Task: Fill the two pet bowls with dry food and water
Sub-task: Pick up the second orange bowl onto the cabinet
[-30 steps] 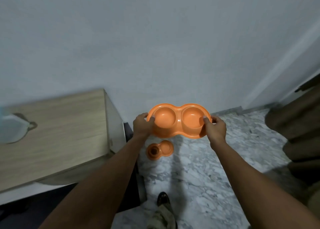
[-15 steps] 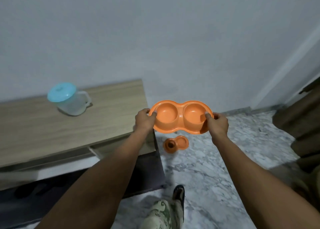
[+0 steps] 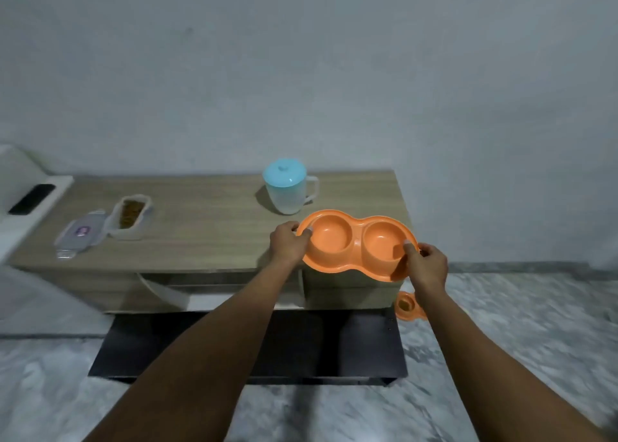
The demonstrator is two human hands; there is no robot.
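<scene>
Left hand point(image 3: 288, 243), right hand point(image 3: 427, 266) — each grip clamped on empty orange double bowl point(image 3: 357, 244) above wooden table point(image 3: 207, 227).

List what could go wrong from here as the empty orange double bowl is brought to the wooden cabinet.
1. The orange plastic double bowl is held by the left hand and right hand close to the cabinet's right end; set down there, it may overhang and tip.
2. The clear jug with the blue lid stands just behind it and could be knocked.
3. The second orange bowl on the floor could be stepped on.
</scene>
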